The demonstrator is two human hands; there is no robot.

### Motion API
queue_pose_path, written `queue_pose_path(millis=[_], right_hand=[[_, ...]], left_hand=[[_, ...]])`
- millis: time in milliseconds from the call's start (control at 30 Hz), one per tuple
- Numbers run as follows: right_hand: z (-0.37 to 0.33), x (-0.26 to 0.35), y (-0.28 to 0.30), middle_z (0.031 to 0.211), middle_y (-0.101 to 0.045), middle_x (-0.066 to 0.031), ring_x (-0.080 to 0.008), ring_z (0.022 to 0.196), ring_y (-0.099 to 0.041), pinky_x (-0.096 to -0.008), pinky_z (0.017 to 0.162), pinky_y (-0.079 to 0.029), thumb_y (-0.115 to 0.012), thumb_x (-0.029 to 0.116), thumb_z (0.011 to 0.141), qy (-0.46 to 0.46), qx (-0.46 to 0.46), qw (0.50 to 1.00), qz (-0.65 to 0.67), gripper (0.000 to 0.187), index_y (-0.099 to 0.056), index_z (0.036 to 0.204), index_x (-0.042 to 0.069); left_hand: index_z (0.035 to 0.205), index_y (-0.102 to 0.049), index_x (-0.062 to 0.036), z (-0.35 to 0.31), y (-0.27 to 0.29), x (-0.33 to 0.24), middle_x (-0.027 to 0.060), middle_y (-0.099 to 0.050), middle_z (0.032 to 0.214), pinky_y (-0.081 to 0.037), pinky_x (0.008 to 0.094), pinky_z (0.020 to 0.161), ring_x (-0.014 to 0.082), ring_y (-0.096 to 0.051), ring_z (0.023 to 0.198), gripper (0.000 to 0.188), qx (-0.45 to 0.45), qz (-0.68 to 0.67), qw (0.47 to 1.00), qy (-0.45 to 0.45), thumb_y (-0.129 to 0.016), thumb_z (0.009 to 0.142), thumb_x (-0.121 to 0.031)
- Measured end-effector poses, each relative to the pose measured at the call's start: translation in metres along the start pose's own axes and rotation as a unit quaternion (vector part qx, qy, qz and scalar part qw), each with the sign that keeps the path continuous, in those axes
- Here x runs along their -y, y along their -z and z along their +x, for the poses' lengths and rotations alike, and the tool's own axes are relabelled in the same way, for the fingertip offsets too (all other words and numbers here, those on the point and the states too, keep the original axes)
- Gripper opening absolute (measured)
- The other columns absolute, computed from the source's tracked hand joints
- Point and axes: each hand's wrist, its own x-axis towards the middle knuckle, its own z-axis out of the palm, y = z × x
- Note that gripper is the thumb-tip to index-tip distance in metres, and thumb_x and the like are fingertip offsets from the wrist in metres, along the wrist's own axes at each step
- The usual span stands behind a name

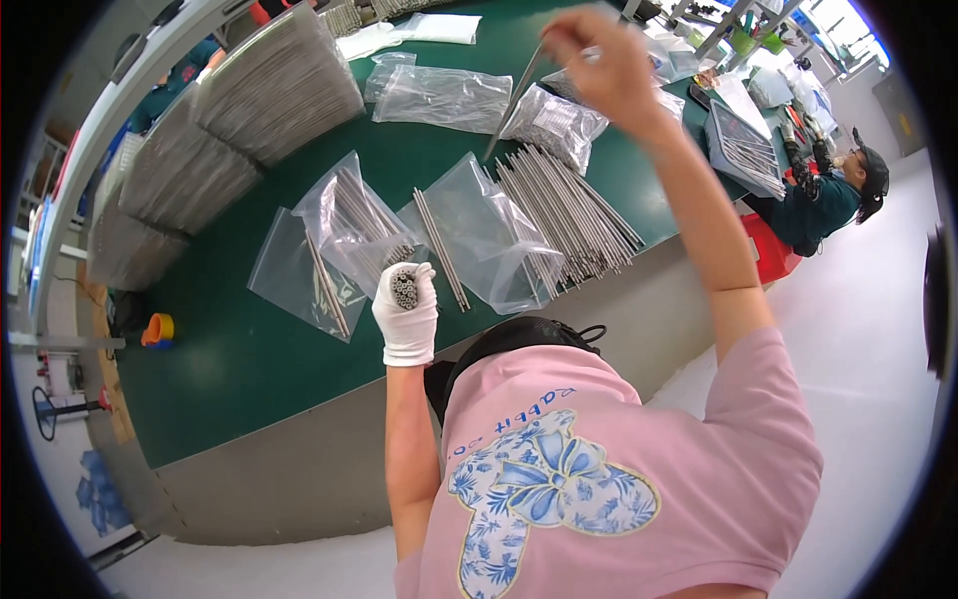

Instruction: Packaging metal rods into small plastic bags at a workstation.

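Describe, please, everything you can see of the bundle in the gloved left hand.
The bundle is a tight cluster of thin grey rods, metallic-looking, their round ends with dark centres facing the camera. The white-gloved left hand wraps around it, above the green table, near a clear bag. How far it extends behind the hand is unclear.

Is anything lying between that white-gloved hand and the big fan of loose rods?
Yes. Between the left hand and the rod pile, a few separate rods and a clear plastic bag lie on the table; the bag reaches the pile's left side.
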Motion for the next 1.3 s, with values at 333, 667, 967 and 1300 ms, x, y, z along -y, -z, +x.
queue_pose_path(millis=[333,667,967,1300], right_hand=[[-0.171,-0.053,-0.053,0.071,-0.061,-0.0067,-0.0269,0.062,-0.059,-0.0366,0.056,-0.047,-0.064,0.008,0.075,-0.002,-0.029,0.996,-0.084,0.006,-0.059,0.079,0.008],[-0.307,-0.037,-0.073,0.073,-0.062,-0.0056,-0.0245,0.064,-0.06,-0.036,0.056,-0.046,-0.063,0.011,0.076,-0.144,0.107,0.976,-0.124,0.004,-0.06,0.078,0.009],[-0.131,0.08,-0.073,0.079,-0.065,-0.0092,-0.024,0.068,-0.062,-0.0294,0.061,-0.048,-0.066,0.002,0.074,-0.079,0.108,0.955,0.265,0.012,-0.065,0.086,0.004],[-0.093,0.11,-0.098,0.077,-0.064,-0.0098,-0.0268,0.068,-0.062,-0.0309,0.06,-0.048,-0.063,0.002,0.077,0.046,0.211,0.928,0.305,0.008,-0.063,0.085,0.003]], left_hand=[[0.097,-0.057,0.0009,-0.006,0.013,-0.002,0.0107,-0.066,0.087,-0.05,0.0261,0.078,0.0154,-0.063,0.081,0.012,-0.019,-0.034,0.998,0.044,-0.054,0.085,0.004],[0.094,-0.064,0.0027,-0.002,0.013,-0.009,0.0096,-0.067,0.089,-0.05,0.0252,0.077,0.0154,-0.064,0.082,0.014,-0.039,-0.049,0.996,0.061,-0.062,0.081,0.004],[0.097,-0.065,-0.0016,-0.006,0.009,-0.011,0.0095,-0.066,0.081,-0.05,0.0264,0.067,0.0169,-0.065,0.072,0.02,-0.028,0.042,0.997,-0.052,-0.065,0.078,0.001],[0.091,-0.065,-0.0013,-0.007,0.009,-0.016,0.0117,-0.068,0.083,-0.051,0.0278,0.066,0.022,-0.067,0.073,0.015,-0.05,0.084,0.993,-0.065,-0.069,0.077,-0.004]])
